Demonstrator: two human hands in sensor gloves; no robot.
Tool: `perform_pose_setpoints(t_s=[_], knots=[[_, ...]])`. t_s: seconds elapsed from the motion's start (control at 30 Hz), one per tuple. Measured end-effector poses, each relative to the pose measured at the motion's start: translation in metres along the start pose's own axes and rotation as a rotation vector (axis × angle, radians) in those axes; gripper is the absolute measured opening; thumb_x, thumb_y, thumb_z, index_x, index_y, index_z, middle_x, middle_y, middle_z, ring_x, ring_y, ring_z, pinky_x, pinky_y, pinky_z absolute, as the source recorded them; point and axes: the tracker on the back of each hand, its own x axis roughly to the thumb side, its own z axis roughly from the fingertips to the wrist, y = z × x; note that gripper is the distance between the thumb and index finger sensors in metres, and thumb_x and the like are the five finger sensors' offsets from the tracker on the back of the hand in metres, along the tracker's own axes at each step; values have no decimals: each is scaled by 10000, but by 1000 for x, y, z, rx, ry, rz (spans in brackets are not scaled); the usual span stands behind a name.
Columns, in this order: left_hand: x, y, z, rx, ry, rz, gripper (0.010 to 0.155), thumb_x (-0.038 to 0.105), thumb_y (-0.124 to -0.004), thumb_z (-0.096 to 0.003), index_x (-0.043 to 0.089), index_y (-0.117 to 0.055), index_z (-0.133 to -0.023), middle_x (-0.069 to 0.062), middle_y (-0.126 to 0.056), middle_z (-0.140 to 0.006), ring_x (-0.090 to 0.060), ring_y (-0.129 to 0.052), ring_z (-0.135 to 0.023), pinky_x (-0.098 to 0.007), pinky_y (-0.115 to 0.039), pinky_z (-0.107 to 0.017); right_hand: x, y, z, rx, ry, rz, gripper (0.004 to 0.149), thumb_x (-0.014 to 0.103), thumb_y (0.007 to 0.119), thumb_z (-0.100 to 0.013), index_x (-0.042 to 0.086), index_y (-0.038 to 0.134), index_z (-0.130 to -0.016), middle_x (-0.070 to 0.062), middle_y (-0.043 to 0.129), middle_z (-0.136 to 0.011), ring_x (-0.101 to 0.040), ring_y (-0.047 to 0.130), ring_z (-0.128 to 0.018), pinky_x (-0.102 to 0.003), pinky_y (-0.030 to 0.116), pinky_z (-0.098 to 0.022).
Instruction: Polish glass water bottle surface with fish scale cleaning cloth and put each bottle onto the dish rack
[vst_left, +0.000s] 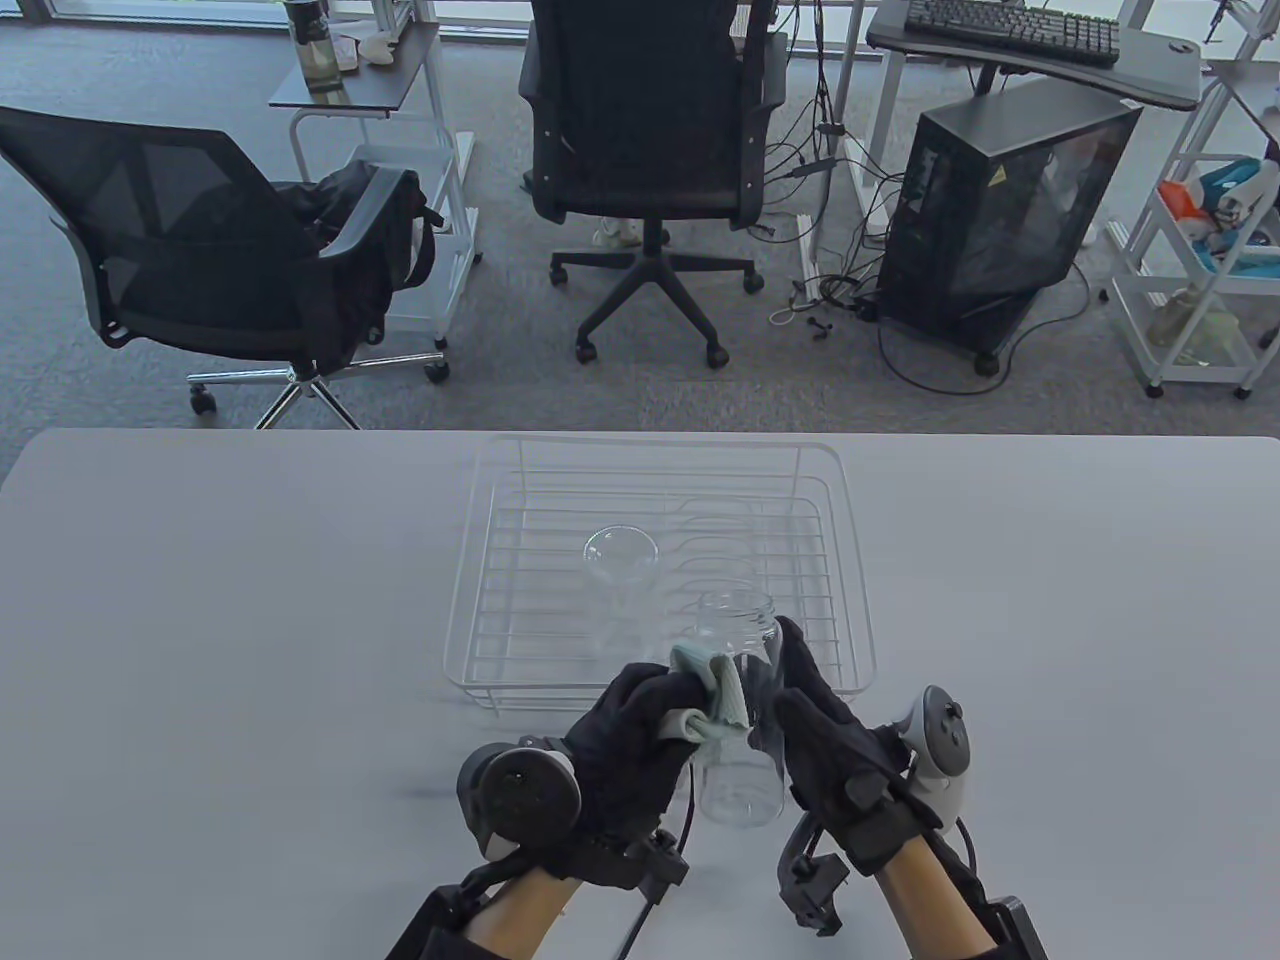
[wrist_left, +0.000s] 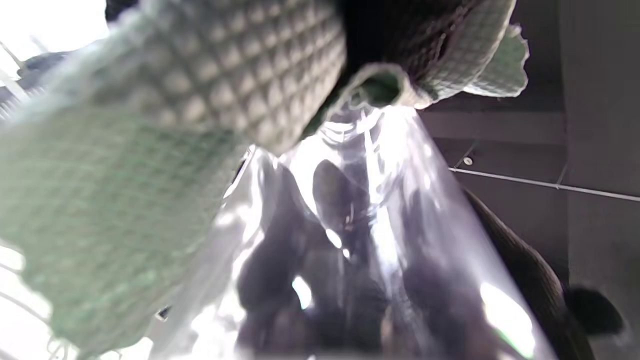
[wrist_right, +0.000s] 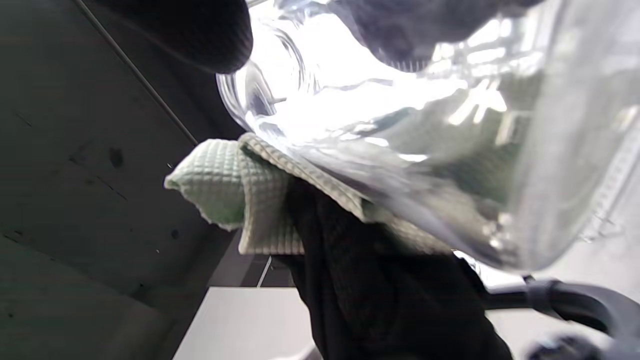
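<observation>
Low in the centre of the table view, the right hand (vst_left: 830, 740) has its fingers curled round a clear glass bottle (vst_left: 738, 700), which is held tilted above the near edge of the worktop (vst_left: 200, 620), mouth pointing away toward the dish rack (vst_left: 660, 560). The left hand (vst_left: 625, 745) pinches a bunched green cleaning cloth (vst_left: 712, 700) and presses it against the bottle's left side. A second bottle (vst_left: 621, 560) already stands in the rack, just above and left of the held one.

The main risk appears to be slippage: smooth glass gripped by a fabric glove, with the cloth pushing sideways against it, could twist or slide out of the grip and drop onto the worktop. The held bottle also sits close to the rack's front wire, so a wide rubbing stroke could knock it against the rack or, later, against the standing bottle when it is set down.

The table view alone shows the rack, the placed bottle and how both hands sit. The left wrist view shows the cloth's waffled weave close up and dark gloved fingers (wrist_left: 280, 270) through the glass. The right wrist view shows the cloth folded under the bottle's wall near its threaded mouth, a contact hidden from above.
</observation>
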Motion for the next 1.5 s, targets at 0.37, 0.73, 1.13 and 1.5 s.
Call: perform_pose_setpoints(t_s=[0.37, 0.73, 1.13, 1.5], knots=[[-1, 14, -5, 66, 9, 45, 415, 365, -763, -580, 377, -633, -974, -88, -777, -919, -323, -906, -702, -527, -794, -566, -6, 8, -1, 111, -7, -102, 778, 506, 725, -592, 392, 162, -1117, -137, 218, -1142, -574, 605, -888, -717, 630, -540], [21, -25, 7, -130, -161, -169, 405, 342, -789, -568, 361, -679, -956, -112, -775, -906, -339, -907, -701, -538, -796, -561, 12, -11, 5, -158, -113, 124, 821, 493, 755, -565, 303, 181, -1120, -282, 377, -1112, -539, 624, -867, -657, 621, -558], [12, -4, 2, -22, -89, -138, 405, 351, -798, -566, 358, -682, -954, -110, -784, -861, -314, -906, -662, -525, -797, -545, 1, -3, 6, 25, 24, 82, 689, 490, 674, -604, 404, 221, -1117, -111, 251, -1176, -688, 562, -896, -754, 645, -488], [5, 18, -4, 38, -16, -25, 405, 356, -783, -581, 368, -664, -968, -97, -773, -892, -311, -892, -668, -524, -781, -560, -18, 18, -2, 89, -6, -80, 1025, 462, 808, -541, 184, -35, -1054, -163, 146, -1156, -537, 584, -838, -648, 616, -553]])
